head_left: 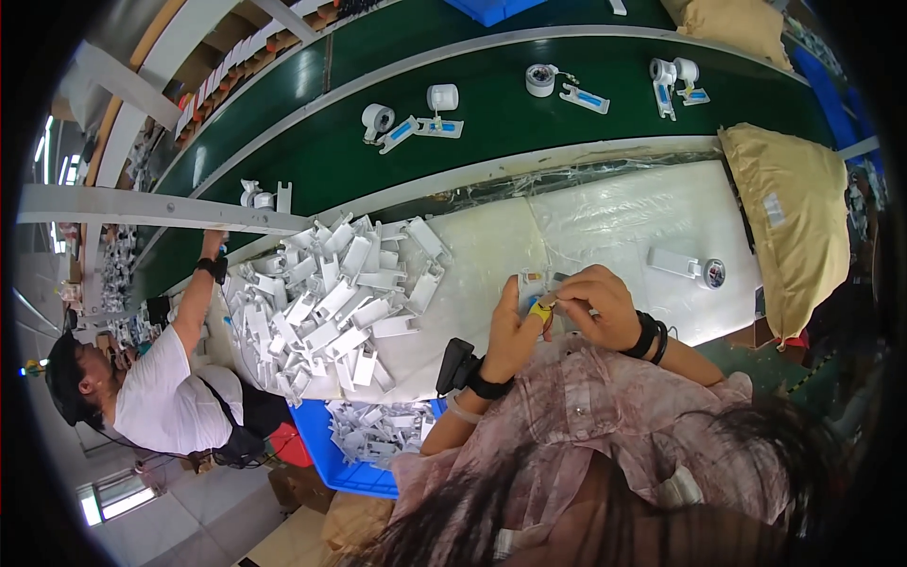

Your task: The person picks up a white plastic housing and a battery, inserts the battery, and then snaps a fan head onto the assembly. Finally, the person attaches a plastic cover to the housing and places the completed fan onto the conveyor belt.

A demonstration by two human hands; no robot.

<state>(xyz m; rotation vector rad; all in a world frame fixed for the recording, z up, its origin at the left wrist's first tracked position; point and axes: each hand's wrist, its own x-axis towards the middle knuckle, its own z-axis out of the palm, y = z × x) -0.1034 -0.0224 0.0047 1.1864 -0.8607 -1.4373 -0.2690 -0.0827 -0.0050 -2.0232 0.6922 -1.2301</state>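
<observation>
Above the near edge of the worktable, my left hand [513, 338] is closed on a small part with a yellow piece [540, 310]; a bit of blue shows beside it. The fingers of my right hand [602, 307] are pinched together right at that part, and what they hold is too small to make out. Just beyond my hands, a pale piece [531, 283] shows, partly hidden by my left thumb. To the right on the table lies a white housing with a round end [710, 273]. A large heap of white plastic housings [331, 293] is at my left.
A green conveyor belt [501, 118] runs behind the table, carrying white round units [442, 97] with flat blue-striped pieces. A blue crate [364, 480] of white parts stands below left. A tan sack [789, 217] sits at right. A co-worker [175, 378] reaches toward the belt at left.
</observation>
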